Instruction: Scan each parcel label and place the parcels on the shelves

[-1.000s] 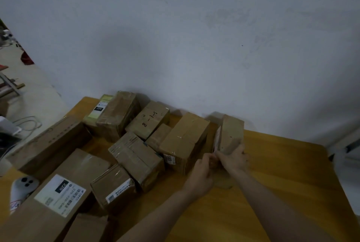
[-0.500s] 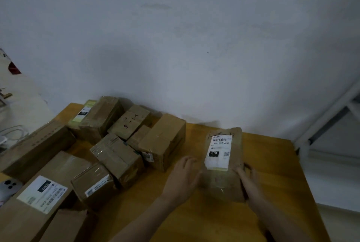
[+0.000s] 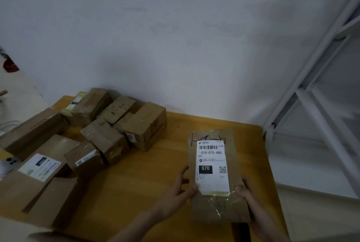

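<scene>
A flat brown parcel (image 3: 218,204) is held over the right side of the wooden table (image 3: 155,173), label side up. Its white label (image 3: 211,165) reads 070-070-A80 and carries a barcode and a QR code. My left hand (image 3: 178,195) grips the parcel's left edge, thumb on top near the label's lower corner. My right hand (image 3: 247,199) grips the right edge, thumb on top and fingers hidden underneath. Several other brown parcels (image 3: 109,138) lie clustered on the table's left half.
A white metal shelf frame (image 3: 311,109) stands to the right of the table against the white wall. A long carton (image 3: 33,130) and a large labelled box (image 3: 39,167) lie at the far left, beside a white device (image 3: 8,164).
The parcel was tipped from standing on its edge to label side up and drawn toward me and to the right. Both hands shifted to its lower edges. The view swung right, revealing the shelf.
</scene>
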Demonstrator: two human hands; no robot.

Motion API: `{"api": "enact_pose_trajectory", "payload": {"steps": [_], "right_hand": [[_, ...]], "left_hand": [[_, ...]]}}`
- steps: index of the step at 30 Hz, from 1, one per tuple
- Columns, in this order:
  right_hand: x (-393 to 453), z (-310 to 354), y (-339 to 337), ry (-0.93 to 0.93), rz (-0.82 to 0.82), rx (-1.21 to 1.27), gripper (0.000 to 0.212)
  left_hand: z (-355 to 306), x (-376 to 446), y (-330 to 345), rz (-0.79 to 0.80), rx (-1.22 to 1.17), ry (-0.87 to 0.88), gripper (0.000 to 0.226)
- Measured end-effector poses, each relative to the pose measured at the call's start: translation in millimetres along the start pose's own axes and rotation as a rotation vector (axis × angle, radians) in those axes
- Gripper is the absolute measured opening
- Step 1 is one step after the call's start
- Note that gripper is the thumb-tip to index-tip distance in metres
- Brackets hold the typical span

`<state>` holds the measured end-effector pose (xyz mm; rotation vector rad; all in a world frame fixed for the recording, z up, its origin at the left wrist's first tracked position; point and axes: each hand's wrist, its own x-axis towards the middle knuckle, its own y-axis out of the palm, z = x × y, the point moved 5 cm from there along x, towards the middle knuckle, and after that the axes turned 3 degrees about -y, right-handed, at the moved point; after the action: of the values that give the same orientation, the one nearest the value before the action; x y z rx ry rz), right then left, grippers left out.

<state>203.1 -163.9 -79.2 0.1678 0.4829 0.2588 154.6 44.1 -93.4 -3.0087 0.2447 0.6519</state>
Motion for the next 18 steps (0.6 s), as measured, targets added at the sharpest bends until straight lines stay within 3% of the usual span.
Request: {"api": "enact_pose_trajectory", "payload": {"steps": [2,3,6,9,11,14,17,18], "right_hand": [[-12.7,-5.1,-1.9,0.045,0.007,0.063,0.063],[-13.6,-12.4,-8.2,0.055,0.000,0.078,0.061],[-22.2,-18.7,-11.6,0.085,0.049,0.068,0.077],[-22.4,-21.6,-20.1,0.084,0.064,0.095,0.032],[-13.4,-28.6,-36.1,0.084,-0.093,0.001,0.034],[10.9,-54.4,-64.7,0.105,-0.265,-0.418,0.039],[33.5,-91.8,-84.4,0.258,-0.338,-0.660,0.081],[37.9,-101.3,-87.4,0.304,-0.376,-0.662,0.084]], "left_hand": [[5.6,-11.7,13.2,0.031,-0.095,-0.050,0.092],[7.6,-17.3,18.5,0.023,-0.110,-0.059,0.093],[13.8,-31.2,29.1,-0.047,-0.168,-0.061,0.091],[23.1,-43.3,34.4,-0.124,-0.244,-0.062,0.094],[31.9,-51.8,35.1,-0.181,-0.278,-0.056,0.097],[45.0,-68.3,34.8,-0.259,-0.309,-0.051,0.100],[57.4,-85.5,35.7,-0.339,-0.342,-0.072,0.097],[61.2,-91.1,36.5,-0.364,-0.350,-0.078,0.091]]}}
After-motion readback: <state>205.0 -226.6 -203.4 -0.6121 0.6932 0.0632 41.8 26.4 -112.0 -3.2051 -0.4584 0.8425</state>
